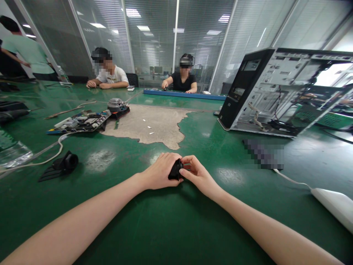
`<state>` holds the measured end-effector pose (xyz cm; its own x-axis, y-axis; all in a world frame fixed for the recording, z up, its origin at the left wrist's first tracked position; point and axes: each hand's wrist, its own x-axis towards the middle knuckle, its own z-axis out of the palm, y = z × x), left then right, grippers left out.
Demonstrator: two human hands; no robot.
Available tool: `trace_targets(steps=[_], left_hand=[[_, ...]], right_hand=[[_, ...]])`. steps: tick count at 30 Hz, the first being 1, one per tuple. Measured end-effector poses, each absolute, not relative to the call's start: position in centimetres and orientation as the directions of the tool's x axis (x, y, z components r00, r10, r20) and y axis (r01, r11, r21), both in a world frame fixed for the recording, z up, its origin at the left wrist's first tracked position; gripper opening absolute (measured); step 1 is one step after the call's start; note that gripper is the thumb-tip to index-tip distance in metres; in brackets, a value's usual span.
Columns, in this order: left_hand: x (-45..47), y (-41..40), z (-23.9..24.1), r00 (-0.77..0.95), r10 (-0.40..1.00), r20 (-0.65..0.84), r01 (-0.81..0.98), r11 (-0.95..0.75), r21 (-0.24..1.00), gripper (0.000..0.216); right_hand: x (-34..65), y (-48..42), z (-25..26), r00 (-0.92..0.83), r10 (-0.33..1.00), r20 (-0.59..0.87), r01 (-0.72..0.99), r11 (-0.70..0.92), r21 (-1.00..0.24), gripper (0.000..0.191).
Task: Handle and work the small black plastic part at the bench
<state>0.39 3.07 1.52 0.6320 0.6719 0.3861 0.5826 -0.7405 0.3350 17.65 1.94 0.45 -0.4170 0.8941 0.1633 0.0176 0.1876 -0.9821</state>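
Observation:
A small black part (175,170), rounded with a ridged edge on its right side, is held between my two hands just above the green tabletop. My left hand (160,172) wraps round it from the left, fingers closed over its far side. My right hand (197,175) pinches its right edge between thumb and fingertips. The fingers hide much of the part, so its exact kind does not show. To the left, on the table (154,228), lies a black piece with a round opening (66,162) and a flat, slatted base.
An open computer case (248,92) stands at the right, near a white power strip (335,206) with a cable. A circuit board (82,121), a cooling fan (117,105) and a torn brown sheet (154,123) lie ahead. A plastic bottle (13,151) is at left. Two people sit opposite.

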Motion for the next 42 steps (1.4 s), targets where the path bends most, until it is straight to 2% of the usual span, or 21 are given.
trace_targets(steps=[9,14,18,22,29,33,38,42], left_hand=[[0.25,3.08,1.42,0.636,0.669,0.384,0.585,-0.743,0.325,0.049],[0.19,3.09,1.44,0.638,0.669,0.382,0.584,-0.744,0.325,0.049],[0.17,3.09,1.54,0.639,0.666,0.386,0.576,-0.746,0.335,0.050],[0.21,3.05,1.62,0.636,0.672,0.378,0.576,-0.740,0.346,0.050],[0.17,3.05,1.57,0.636,0.673,0.377,0.577,-0.740,0.346,0.048],[0.12,3.04,1.57,0.642,0.664,0.385,0.573,-0.748,0.334,0.049],[0.20,3.04,1.58,0.635,0.673,0.380,0.576,-0.740,0.347,0.050],[0.22,3.07,1.50,0.629,0.678,0.381,0.581,-0.735,0.349,0.049]], right_hand=[[17.77,2.19,0.62,-0.445,0.890,0.102,0.028,0.127,-0.991,0.029],[17.89,2.08,0.64,-0.479,0.864,0.157,-0.035,0.160,-0.986,0.029],[17.68,2.22,0.44,-0.430,0.891,0.144,-0.013,0.154,-0.988,0.023],[17.57,2.49,0.28,-0.407,0.904,0.132,0.029,0.157,-0.987,0.026],[17.75,2.25,0.68,-0.490,0.862,0.132,-0.025,0.138,-0.990,0.032],[17.63,2.23,0.51,-0.466,0.875,0.131,-0.048,0.123,-0.991,0.026],[17.58,2.55,0.34,-0.429,0.895,0.127,0.001,0.140,-0.990,0.028],[17.81,2.50,0.54,-0.468,0.877,0.109,0.004,0.126,-0.992,0.030]])
